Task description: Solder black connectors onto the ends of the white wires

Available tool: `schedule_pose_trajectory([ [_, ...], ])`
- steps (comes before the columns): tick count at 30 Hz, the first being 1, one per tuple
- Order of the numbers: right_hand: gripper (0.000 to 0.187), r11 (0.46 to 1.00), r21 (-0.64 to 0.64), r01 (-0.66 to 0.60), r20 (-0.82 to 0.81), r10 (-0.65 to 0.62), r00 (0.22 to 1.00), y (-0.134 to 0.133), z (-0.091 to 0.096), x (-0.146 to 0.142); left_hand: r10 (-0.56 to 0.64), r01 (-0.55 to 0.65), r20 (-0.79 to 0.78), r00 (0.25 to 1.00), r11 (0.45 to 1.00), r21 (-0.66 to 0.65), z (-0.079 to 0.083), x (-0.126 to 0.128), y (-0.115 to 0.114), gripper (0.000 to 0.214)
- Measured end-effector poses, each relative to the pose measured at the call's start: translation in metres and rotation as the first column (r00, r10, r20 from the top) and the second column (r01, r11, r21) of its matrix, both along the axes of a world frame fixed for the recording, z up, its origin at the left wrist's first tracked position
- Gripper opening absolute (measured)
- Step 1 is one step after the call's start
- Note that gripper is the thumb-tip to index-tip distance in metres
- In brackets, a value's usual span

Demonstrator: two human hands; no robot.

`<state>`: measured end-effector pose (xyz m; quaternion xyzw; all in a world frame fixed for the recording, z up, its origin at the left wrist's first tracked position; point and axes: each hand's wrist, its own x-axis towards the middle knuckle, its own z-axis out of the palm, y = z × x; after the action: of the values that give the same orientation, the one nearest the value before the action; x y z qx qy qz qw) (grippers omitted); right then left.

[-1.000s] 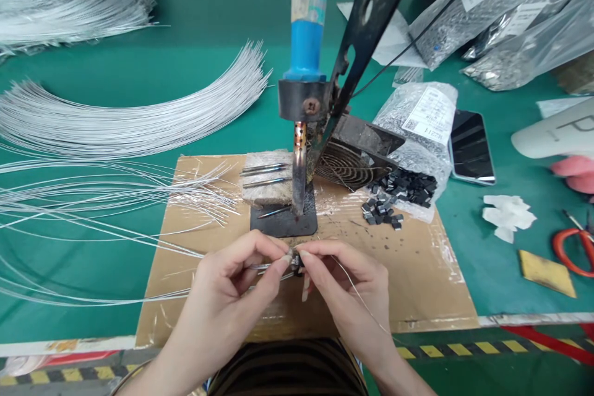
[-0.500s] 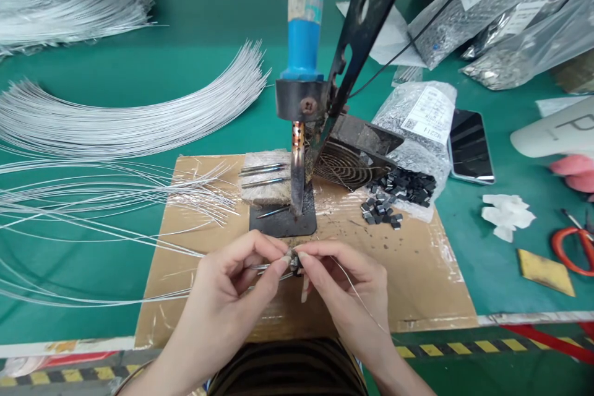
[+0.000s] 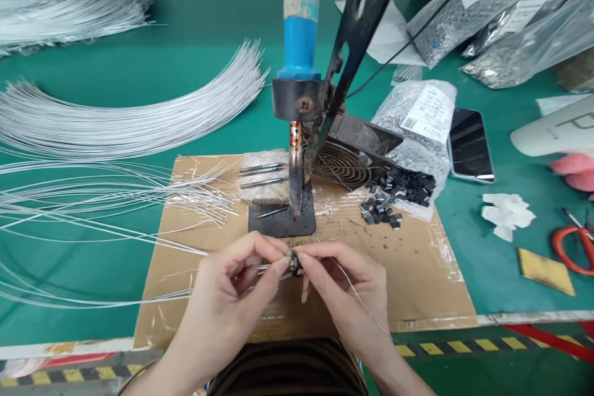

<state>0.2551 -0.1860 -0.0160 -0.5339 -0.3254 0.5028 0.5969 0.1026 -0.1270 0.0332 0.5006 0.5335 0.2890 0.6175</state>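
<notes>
Over the cardboard, the fingertips of both hands meet at a small dark connector with metal pins (image 3: 294, 261). My left hand (image 3: 232, 288) pinches its left side, along with the ends of thin white wires (image 3: 185, 249) that trail off to the left. On the right side, the thumb and forefinger of my right hand (image 3: 355, 284) close on the connector. A thin silvery strand (image 3: 358, 296), which looks like solder wire, runs through that hand and down past its wrist. Just beyond the fingers, a blue-handled soldering iron (image 3: 301, 43) hangs tip down in a black metal stand (image 3: 359, 18).
Under the iron lie a black pad (image 3: 304, 226) and a greyish sponge (image 3: 264, 193) carrying several metal tips. A small fan (image 3: 348, 164) and a pile of black connectors (image 3: 401, 189) are to the right. A curved wire bundle (image 3: 139, 127), phone (image 3: 471, 145) and red-handled scissors (image 3: 570, 250) surround the cardboard (image 3: 417, 284).
Both hands keep the same grip on the connector. The soldering iron and stand appear slightly further left in the view.
</notes>
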Motion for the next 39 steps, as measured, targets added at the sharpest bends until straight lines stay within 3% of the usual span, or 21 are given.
schedule_pose_trajectory([
  [31,0.012,1.000,0.001,-0.010,-0.082,0.010,0.997,-0.0022,-0.0026,0.0009,0.017,-0.015,0.055,0.998,0.999,-0.030,-0.0035,0.0027,0.0005,0.018],
  [35,0.013,1.000,0.000,-0.017,-0.039,0.017,0.999,-0.0004,-0.0036,0.0010,0.009,-0.009,0.034,0.999,1.000,-0.020,-0.0031,0.0032,0.0012,0.018],
  [39,0.012,1.000,0.026,0.003,0.108,-0.005,0.994,-0.0010,-0.0037,0.0027,0.013,-0.012,0.026,1.000,1.000,-0.027,-0.0038,0.0043,0.0025,0.016],
])
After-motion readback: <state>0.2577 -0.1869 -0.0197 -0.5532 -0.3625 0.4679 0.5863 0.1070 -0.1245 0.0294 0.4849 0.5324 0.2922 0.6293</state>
